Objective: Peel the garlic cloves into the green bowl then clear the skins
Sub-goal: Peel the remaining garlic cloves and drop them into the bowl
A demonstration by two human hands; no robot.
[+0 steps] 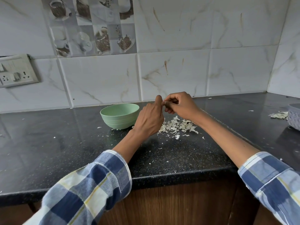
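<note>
Nearest, pile of skins point(177, 126) scattered on counter point(65, 143). Above, left hand point(150, 118) and right hand point(180, 104) meeting fingertip to fingertip, pinching something too hidden to name. Beyond-left, green bowl point(119, 116) upright.

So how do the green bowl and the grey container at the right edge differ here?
The green bowl is smooth, pale green and fully in view, next to the left hand; the grey container is bumpy-textured, grey-blue and cut off by the frame. The main heap of skins lies right of the bowl; a smaller heap touches the container. Both stand on the black counter.
</note>
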